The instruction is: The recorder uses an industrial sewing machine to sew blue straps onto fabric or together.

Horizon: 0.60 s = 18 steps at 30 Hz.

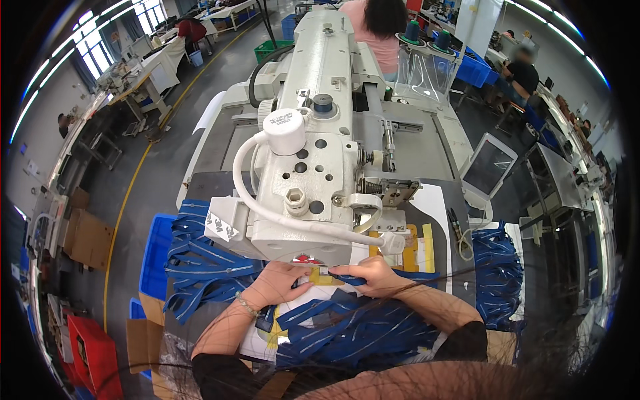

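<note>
Black sleeves (pixel 463 343) lie nearest, at the lower edge. Beyond them a white sewing machine (pixel 333 157) stands over the grey worktop (pixel 463 283), where blue strips (pixel 360 327) heap on the near side. Between machine and heap, the left hand (pixel 279 283) shows a narrow thumb-finger gap, any grip impossible to tell; the right hand (pixel 375 277), just beside it, pinches a blue strap (pixel 350 279).

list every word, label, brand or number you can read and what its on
Printed wording and brands are only located here, not copied.
White round cap on the sewing machine: small dark print.
Silver-and-white sticker on its left side: large dark lettering.
Red mark at its front edge: too small to read.
</note>
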Tool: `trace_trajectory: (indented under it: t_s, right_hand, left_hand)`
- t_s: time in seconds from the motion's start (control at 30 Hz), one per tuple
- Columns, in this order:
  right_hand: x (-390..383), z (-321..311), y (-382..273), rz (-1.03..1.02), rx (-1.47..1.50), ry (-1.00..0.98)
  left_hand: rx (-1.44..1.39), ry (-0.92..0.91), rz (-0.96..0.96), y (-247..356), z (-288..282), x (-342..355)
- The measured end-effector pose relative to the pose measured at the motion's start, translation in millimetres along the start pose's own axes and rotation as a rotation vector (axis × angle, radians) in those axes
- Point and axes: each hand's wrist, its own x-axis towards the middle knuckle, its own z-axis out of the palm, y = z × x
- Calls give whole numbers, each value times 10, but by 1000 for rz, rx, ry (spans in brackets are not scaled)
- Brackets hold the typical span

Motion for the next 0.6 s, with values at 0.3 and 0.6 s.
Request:
trace_trajectory:
  t_s: [0.3, 0.6]
  right_hand:
    - [-57, 3, 51, -121, -35, -37]
    - [-90, 26, 14, -226, 17, -109]
  left_hand:
    - [104, -5, 35, 66, -45, 19]
    - [135, -24, -35, 109, -92, 2]
